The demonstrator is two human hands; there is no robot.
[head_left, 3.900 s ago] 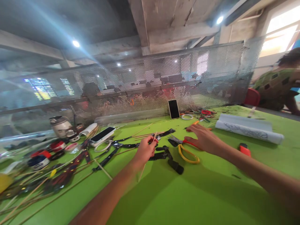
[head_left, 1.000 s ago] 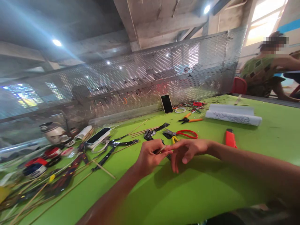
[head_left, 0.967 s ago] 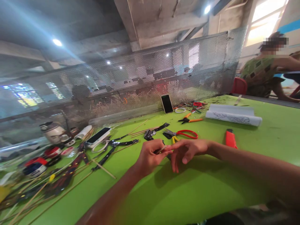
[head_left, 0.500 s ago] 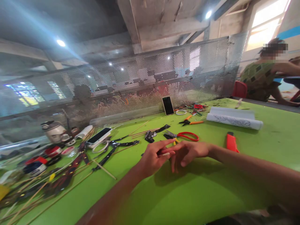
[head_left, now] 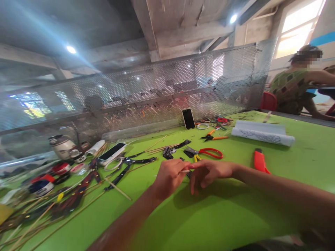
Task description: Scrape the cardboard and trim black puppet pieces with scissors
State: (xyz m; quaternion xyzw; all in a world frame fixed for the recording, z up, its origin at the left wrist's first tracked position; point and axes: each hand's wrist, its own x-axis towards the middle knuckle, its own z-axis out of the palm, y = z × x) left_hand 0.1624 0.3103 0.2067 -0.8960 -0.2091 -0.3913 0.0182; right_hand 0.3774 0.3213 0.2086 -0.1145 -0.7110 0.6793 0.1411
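Above the green table, my left hand (head_left: 169,177) is closed, its fingers curled in. A small white piece (head_left: 185,171) shows at its fingertips; what it is, I cannot make out. My right hand (head_left: 212,172) points its forefinger into the left fingers and touches them there. The other right fingers hang down apart and hold nothing I can see. Just beyond the hands lie red-handled scissors (head_left: 210,152), a yellow-handled tool (head_left: 196,158) partly hidden by the right hand, and a crumpled black strip (head_left: 169,152).
On the left lie a black-wrapped stick frame (head_left: 128,161), a white phone-like device (head_left: 112,152), tape rolls (head_left: 42,187) and thin sticks. Orange-handled pliers (head_left: 213,137), a leaning phone (head_left: 188,119), rolled paper (head_left: 263,134) and a red cutter (head_left: 259,161) lie farther off. A person (head_left: 295,83) sits right.
My left fingers have closed more tightly around the tip of the right forefinger, where before they were spread and crossed. The view has shifted slightly.
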